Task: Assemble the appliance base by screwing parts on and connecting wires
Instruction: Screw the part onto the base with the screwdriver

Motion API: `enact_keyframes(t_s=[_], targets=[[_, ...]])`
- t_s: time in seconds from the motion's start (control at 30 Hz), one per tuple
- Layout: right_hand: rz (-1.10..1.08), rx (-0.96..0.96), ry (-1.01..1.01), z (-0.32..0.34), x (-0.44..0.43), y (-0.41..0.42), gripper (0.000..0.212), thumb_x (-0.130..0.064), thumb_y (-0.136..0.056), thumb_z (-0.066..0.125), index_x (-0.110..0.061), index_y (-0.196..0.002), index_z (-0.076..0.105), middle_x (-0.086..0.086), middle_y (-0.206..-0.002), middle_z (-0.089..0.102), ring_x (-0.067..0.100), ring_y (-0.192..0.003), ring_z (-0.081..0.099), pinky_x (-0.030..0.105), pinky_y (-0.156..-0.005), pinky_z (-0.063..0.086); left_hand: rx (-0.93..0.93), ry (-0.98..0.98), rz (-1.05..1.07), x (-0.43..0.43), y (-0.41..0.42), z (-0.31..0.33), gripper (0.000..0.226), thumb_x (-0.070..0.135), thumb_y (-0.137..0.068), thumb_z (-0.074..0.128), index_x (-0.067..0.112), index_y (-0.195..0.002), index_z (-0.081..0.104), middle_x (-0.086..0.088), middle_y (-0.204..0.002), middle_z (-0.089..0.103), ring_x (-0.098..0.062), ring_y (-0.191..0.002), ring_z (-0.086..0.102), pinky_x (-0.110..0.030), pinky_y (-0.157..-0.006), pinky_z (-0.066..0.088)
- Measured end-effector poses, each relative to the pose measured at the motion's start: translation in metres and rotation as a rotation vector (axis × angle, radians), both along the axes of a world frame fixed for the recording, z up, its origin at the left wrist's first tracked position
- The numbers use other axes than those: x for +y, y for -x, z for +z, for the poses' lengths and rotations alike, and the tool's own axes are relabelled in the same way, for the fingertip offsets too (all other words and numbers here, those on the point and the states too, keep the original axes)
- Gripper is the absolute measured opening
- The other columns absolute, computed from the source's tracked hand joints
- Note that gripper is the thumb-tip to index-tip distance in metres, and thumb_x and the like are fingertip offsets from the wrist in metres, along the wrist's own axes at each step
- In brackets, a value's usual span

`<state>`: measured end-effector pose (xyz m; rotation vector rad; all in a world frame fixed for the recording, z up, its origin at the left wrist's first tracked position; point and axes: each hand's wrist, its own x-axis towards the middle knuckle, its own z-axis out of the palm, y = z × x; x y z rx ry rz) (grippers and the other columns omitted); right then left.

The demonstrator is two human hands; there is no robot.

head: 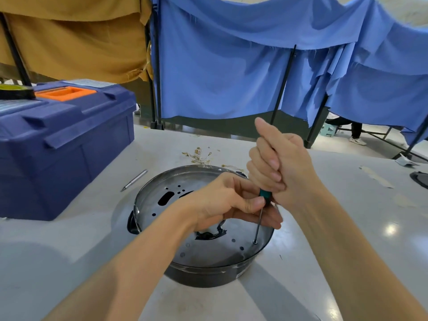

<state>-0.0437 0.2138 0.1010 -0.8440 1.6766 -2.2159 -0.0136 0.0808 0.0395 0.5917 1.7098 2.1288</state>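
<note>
Right grip (278, 163): clasping green-collared steel screwdriver (259, 222), tip at edge hole.
Left grip (222, 200): pinching its shaft.
Remaining: round dark metal base (208, 256), other holes empty; pale thin wires (199, 157) loose.

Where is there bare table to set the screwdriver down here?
Bare table lies right of the appliance base, and at the near left, in front of the blue toolbox. Crowded: behind the base, where loose wires lie, and the toolbox-base gap, which holds a metal rod.
</note>
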Motion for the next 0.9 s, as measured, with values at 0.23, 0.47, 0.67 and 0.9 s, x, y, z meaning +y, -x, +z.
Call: enact_keyframes(t_s=[0.23, 0.47, 0.67, 0.9], targets=[[-0.599, 0.16, 0.072, -0.014, -0.002, -0.016, 0.071, -0.027, -0.103, 0.043, -0.017, -0.032, 0.043, 0.002, -0.032, 0.037, 0.017, -0.027, 0.031, 0.018, -0.037, 0.026, 0.052, 0.075, -0.006, 0.01, 0.003, -0.003, 0.019, 0.008, -0.094, 0.059, 0.01, -0.104, 0.075, -0.014, -0.099, 0.074, -0.034, -0.095, 0.071, -0.036, -0.09, 0.055], [0.253, -0.113, -0.062, 0.007, 0.008, 0.008, 0.067, -0.033, -0.097, 0.05, -0.012, -0.035, 0.038, 0.002, -0.029, 0.03, 0.014, -0.022, 0.022, 0.015, -0.031, 0.018, 0.012, 0.017, -0.047, 0.003, 0.0, -0.001, 0.02, 0.016, -0.093, 0.061, 0.004, -0.105, 0.071, -0.021, -0.102, 0.072, -0.038, -0.101, 0.069, -0.037, -0.092, 0.053], [-0.513, 0.096, 0.077, -0.011, -0.008, -0.005, 0.071, -0.024, -0.104, 0.037, -0.016, -0.034, 0.038, 0.002, -0.031, 0.03, 0.015, -0.025, 0.024, 0.016, -0.035, 0.021, -0.006, 0.023, 0.011, 0.005, 0.003, -0.001, 0.022, 0.005, -0.093, 0.059, -0.002, -0.111, 0.069, -0.02, -0.105, 0.072, -0.035, -0.1, 0.07, -0.035, -0.091, 0.055], [0.02, -0.004, -0.122, 0.005, 0.003, 0.0, 0.065, -0.04, -0.095, 0.054, -0.009, -0.038, 0.047, 0.008, -0.036, 0.04, 0.02, -0.029, 0.033, 0.02, -0.037, 0.032, -0.015, 0.021, -0.03, 0.0, 0.0, -0.001, 0.019, 0.008, -0.094, 0.058, 0.01, -0.097, 0.076, -0.015, -0.095, 0.075, -0.035, -0.1, 0.07, -0.033, -0.09, 0.054]])
